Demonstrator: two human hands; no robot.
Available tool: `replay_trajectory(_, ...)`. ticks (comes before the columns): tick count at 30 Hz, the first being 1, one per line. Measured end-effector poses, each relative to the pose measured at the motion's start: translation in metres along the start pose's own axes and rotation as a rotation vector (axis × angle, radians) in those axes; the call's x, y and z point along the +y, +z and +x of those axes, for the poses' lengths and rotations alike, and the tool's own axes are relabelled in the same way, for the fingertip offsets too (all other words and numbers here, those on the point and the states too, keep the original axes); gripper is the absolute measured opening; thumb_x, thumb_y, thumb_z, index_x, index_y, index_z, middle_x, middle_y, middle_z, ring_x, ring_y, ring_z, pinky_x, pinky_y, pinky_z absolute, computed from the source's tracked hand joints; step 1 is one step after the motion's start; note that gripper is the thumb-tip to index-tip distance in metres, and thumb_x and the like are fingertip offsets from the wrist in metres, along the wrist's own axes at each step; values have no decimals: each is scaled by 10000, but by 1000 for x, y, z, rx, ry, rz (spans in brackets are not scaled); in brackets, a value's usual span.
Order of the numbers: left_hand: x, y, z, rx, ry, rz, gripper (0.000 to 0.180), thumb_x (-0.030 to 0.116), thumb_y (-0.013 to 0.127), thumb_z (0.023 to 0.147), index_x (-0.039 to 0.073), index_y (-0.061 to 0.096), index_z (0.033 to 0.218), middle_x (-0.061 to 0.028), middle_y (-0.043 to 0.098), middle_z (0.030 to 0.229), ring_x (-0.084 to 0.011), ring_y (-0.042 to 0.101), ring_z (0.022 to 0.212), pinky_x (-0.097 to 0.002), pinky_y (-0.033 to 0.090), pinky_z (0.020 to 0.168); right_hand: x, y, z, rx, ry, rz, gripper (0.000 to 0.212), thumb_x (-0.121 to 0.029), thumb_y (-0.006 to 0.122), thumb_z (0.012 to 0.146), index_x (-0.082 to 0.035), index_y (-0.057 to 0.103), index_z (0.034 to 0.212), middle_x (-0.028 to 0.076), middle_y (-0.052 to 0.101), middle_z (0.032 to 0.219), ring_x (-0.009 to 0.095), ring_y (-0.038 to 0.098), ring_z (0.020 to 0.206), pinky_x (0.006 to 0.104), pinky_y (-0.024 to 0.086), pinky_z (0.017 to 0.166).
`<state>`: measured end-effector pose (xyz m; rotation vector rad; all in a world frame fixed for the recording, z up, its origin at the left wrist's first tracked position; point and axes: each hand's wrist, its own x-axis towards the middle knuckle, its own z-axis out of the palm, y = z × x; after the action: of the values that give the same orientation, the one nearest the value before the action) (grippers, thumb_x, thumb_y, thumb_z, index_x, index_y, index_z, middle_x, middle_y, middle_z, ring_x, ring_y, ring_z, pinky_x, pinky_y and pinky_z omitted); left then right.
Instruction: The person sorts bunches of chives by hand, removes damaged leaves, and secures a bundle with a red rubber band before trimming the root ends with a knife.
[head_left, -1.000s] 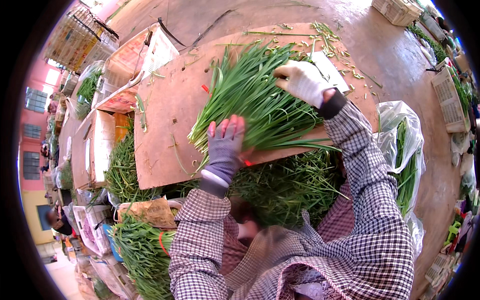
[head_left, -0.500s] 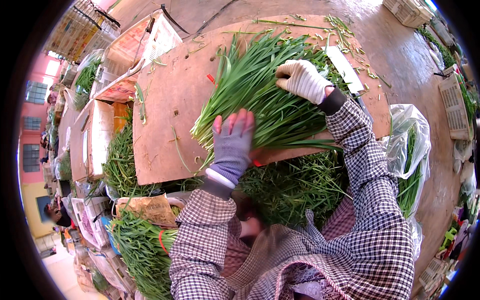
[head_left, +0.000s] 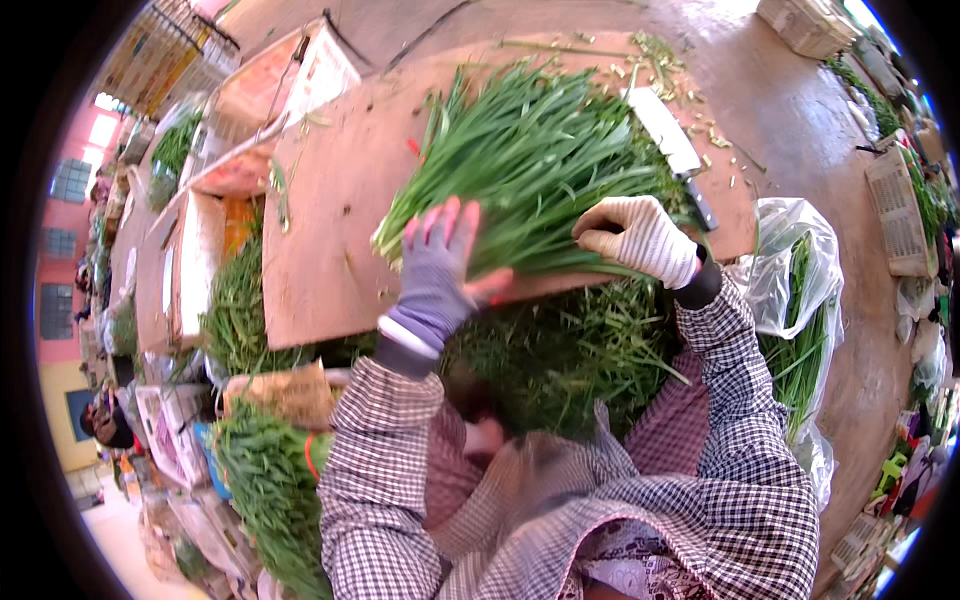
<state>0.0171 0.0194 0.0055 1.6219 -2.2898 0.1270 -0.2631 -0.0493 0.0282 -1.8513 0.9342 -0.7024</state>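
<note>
On a broad reddish-brown wooden board point(head_left: 320, 240) sits a thick pile of long, flat green stalks point(head_left: 540, 165). Pale stem ends point to the person's L and slightly toward them, leafy tips fan out up and R, so the long axis slants lower L to upper R.

L hand point(head_left: 432, 265), in a grey-purple knit glove w/ pink fingertips, is by the stem ends, fingers a bit apart, thumb out. R hand point(head_left: 640, 237), in a cream knit glove, is curled at the pile's near R side, thumb close to the fingers; can't tell if any leaves are pinched in there tbh.

Scattered pale green trimmings point(head_left: 655, 60) lie on the board's far R corner. Rm-wise: smooth brownish floor point(head_left: 775, 120), pink wall point(head_left: 62, 215) off L, dark heap of loose greens point(head_left: 590, 345) below the board's near edge.

Qty: 2 gloved hands, 1 pile on the board (too many stalks to count), 1 cleaver w/ wide pale blade and black handle point(head_left: 663, 130) just R of it, handle toward the person, 1 clear plastic bag of greens point(head_left: 790, 225) on the R, 1 red-banded green bundle point(head_left: 265, 480) lower L, at least 3 windows point(head_left: 72, 182).
</note>
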Motion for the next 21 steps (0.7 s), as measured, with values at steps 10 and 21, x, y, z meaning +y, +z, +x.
replay_trajectory(10,-55,-68,-95,-282,-565,-280,511,193,632,855,66,504,1333,-183,543,1313,-295,646,955,-391,513,859,-6,97,-4,-118,-131,-58,251,-185,672,813,-40,686,1018,176,686,842,316,684,771,363,547,689)
replay_trajectory(21,-51,-32,-87,-99,-326,-106,285,177,584,910,103,584,1186,-160,624,938,-364,632,843,-429,513,724,15,102,24,-92,-216,-243,207,-283,689,796,-86,705,856,129,665,727,318,663,681,379,540,637)
